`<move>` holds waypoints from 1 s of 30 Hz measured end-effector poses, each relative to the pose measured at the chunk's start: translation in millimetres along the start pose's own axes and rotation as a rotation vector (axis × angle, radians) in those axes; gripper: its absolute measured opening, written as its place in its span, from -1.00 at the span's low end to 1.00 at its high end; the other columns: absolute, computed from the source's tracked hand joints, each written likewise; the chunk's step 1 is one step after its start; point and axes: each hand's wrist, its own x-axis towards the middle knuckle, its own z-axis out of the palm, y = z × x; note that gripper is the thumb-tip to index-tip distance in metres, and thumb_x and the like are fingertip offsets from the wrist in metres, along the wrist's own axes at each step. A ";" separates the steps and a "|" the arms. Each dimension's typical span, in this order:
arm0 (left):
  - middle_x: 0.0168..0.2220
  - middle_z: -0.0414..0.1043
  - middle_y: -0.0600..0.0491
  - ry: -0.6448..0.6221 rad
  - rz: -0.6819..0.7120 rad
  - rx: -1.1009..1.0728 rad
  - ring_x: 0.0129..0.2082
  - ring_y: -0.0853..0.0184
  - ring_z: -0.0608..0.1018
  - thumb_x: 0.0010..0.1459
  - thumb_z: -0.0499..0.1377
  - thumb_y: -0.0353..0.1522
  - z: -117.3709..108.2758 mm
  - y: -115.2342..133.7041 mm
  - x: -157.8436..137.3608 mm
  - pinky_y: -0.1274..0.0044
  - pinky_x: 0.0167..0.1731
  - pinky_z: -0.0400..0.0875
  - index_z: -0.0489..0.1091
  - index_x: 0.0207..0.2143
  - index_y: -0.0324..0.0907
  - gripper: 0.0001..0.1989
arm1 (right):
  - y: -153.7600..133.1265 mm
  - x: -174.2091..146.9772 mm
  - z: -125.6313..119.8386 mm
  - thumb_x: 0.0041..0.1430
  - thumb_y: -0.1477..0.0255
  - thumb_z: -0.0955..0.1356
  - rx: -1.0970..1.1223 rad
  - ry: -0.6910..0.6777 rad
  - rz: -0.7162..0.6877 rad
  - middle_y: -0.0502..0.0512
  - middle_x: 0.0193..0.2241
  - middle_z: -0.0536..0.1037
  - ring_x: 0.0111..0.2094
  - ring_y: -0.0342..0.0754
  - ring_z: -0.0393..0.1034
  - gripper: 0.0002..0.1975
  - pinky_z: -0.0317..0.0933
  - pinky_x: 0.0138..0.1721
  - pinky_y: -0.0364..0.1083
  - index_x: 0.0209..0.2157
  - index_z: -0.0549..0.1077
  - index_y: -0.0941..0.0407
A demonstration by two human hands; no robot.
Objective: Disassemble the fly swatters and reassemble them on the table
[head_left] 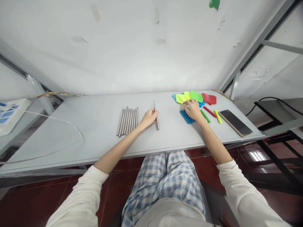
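My left hand [149,118] is closed round a slim metal telescopic rod [157,122], which stands out above and below the fingers. Left of that hand lies a row of several similar metal rods [127,121], side by side on the table. Over on the right, my right hand [193,109] has its fingers bent and apart, with the tips at the lower edge of a yellow fly swatter head [181,98]. Green [197,96] and red [209,98] swatter heads overlap beside it. Blue plastic handle sleeves [186,117] lie partly under the right hand.
A green sleeve [205,116], a red sleeve [209,111] and a yellow sleeve [218,116] lie right of my right hand. Farther right is a smartphone [235,122]. A white cable [71,124] curves over the table's left part. A wall rises behind the table.
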 end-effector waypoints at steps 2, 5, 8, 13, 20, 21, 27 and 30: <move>-0.75 0.15 0.25 -0.001 0.005 -0.007 -0.82 0.52 0.20 0.14 0.05 -0.36 -1.0 -2.3 -0.6 0.69 -0.79 -0.06 0.14 -0.46 -0.12 -0.87 | -0.2 -2.3 -7.0 0.27 0.41 0.16 0.007 -0.017 0.001 0.26 -0.26 0.44 -0.16 0.12 0.26 -0.72 0.12 -0.05 0.06 -0.20 0.46 0.16; -0.71 0.20 0.25 0.013 0.028 -0.078 -0.82 0.53 0.21 0.18 0.01 -0.32 1.7 -7.1 -0.7 0.69 -0.79 -0.03 0.13 -0.42 -0.11 -0.88 | -5.0 -15.5 -17.7 0.30 0.36 0.16 -0.018 -0.042 0.009 0.22 -0.31 0.46 -0.21 0.09 0.30 -0.74 0.16 -0.18 -0.01 -0.27 0.42 0.14; -0.64 0.30 0.23 0.072 0.046 -0.253 -0.79 0.53 0.29 0.17 0.05 -0.27 5.0 -10.5 -0.3 0.71 -0.78 0.03 0.14 -0.37 -0.12 -0.86 | -12.7 -35.1 -23.9 0.30 0.28 0.19 -0.151 -0.073 -0.009 0.24 -0.32 0.47 -0.23 0.12 0.31 -0.74 0.13 -0.24 -0.01 -0.31 0.40 0.13; -0.55 0.47 0.12 0.159 0.033 -0.451 -0.67 0.48 0.43 0.17 0.09 -0.22 7.0 -12.6 -2.4 0.70 -0.69 0.24 0.17 -0.30 -0.14 -0.80 | -31.3 -53.1 -24.4 0.26 0.33 0.24 -0.338 -0.133 -0.060 0.33 -0.24 0.46 -0.17 0.19 0.28 -0.76 0.10 -0.21 0.03 -0.20 0.41 0.20; -0.51 0.52 0.05 0.236 0.127 -0.631 -0.50 0.39 0.59 0.19 0.08 -0.28 8.4 -16.5 -6.5 0.52 -0.37 0.50 0.22 -0.34 -0.18 -0.85 | -51.1 -48.3 -18.9 0.27 0.46 0.23 -0.219 -0.253 -0.286 0.25 -0.19 0.47 -0.14 0.13 0.29 -0.76 0.11 -0.08 0.02 -0.09 0.43 0.17; -0.51 0.53 0.04 0.238 0.130 -0.650 -0.49 0.39 0.59 0.19 0.08 -0.29 8.3 -16.4 -6.7 0.50 -0.33 0.51 0.23 -0.34 -0.19 -0.86 | -50.0 -45.8 -18.8 0.26 0.47 0.23 -0.176 -0.269 -0.289 0.23 -0.20 0.48 -0.16 0.11 0.30 -0.74 0.11 -0.08 0.00 -0.05 0.41 0.17; -0.44 0.57 -0.02 0.233 0.159 -0.738 -0.41 0.36 0.62 0.17 0.08 -0.32 6.5 -18.8 -4.9 0.47 -0.22 0.50 0.29 -0.32 -0.22 -0.88 | -42.5 -16.8 -18.8 0.21 0.52 0.27 -0.094 -0.420 -0.284 0.24 -0.19 0.53 -0.14 0.11 0.34 -0.66 0.14 -0.10 -0.01 0.03 0.39 0.22; -0.45 0.57 -0.04 0.231 0.162 -0.762 -0.41 0.34 0.63 0.14 0.05 -0.34 5.0 -21.2 -2.8 0.46 -0.21 0.50 0.30 -0.35 -0.23 -0.88 | -43.5 1.1 -16.0 0.16 0.56 0.29 -0.096 -0.508 -0.304 0.24 -0.21 0.52 -0.11 0.11 0.35 -0.66 0.16 -0.05 -0.01 -0.02 0.46 0.22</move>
